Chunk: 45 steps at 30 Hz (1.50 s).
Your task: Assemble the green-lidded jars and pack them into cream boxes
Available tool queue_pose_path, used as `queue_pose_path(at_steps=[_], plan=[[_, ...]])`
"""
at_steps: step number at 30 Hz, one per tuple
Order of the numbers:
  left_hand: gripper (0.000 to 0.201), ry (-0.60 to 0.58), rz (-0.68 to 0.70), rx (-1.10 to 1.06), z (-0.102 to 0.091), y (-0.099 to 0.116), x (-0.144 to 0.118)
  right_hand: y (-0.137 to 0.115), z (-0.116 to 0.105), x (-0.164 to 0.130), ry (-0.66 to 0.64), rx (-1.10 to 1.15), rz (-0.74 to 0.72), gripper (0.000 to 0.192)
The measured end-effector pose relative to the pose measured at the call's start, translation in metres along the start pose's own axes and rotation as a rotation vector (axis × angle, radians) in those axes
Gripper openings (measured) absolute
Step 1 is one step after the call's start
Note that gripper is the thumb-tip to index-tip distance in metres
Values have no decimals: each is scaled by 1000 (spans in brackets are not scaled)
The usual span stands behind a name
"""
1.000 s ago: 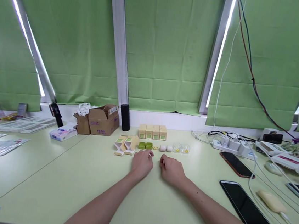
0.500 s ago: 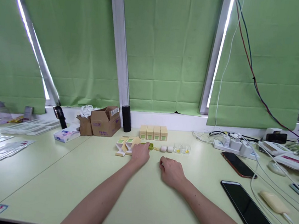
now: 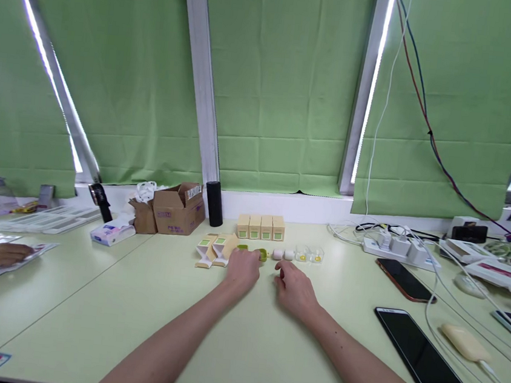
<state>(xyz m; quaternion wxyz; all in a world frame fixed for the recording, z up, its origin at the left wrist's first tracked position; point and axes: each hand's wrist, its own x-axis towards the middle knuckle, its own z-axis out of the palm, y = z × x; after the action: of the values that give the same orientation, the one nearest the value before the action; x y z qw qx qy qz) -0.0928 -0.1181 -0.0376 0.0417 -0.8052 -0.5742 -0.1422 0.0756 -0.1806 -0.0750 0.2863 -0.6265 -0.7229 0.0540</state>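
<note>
The small green case [image 3: 262, 254] lies on the pale surface [image 3: 134, 300] just beyond the left hand [image 3: 242, 270], whose curled fingers touch it; whether they grip it I cannot tell. The right hand [image 3: 293, 287] rests loosely open to the right of the green case, fingertips pointing toward it but apart. The left hand is nearer. Right of the case run two white cases [image 3: 283, 254] and two clear cases [image 3: 309, 255] with yellow pieces inside; behind stand four boxes [image 3: 261, 227].
</note>
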Motion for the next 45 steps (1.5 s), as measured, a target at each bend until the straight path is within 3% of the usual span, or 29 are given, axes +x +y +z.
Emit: queue_pose_path(at_steps=[2, 6, 11, 17, 22, 28, 36, 45], plan=[[18, 3, 36, -7, -4, 7, -13, 2, 0, 1, 69, 77, 8, 24], [24, 66, 257, 34, -8, 18, -39, 3, -2, 1, 152, 302, -10, 41], [29, 89, 305, -19, -9, 20, -53, 6, -3, 2, 137, 511, -106, 50], [36, 201, 352, -71, -10, 17, -53, 8, -8, 3, 192, 578, -228, 47], [22, 330, 340, -246, -8, 11, -52, 5, -13, 2, 271, 644, -254, 42], [34, 479, 318, -445, -8, 4, -48, 3, -14, 1, 316, 708, -268, 38], [41, 515, 456, -505, -3, 3, -46, 3, -10, 0, 318, 759, -259, 34], [34, 536, 456, -544, 0, 3, -44, 3, -11, 1, 325, 785, -244, 30]])
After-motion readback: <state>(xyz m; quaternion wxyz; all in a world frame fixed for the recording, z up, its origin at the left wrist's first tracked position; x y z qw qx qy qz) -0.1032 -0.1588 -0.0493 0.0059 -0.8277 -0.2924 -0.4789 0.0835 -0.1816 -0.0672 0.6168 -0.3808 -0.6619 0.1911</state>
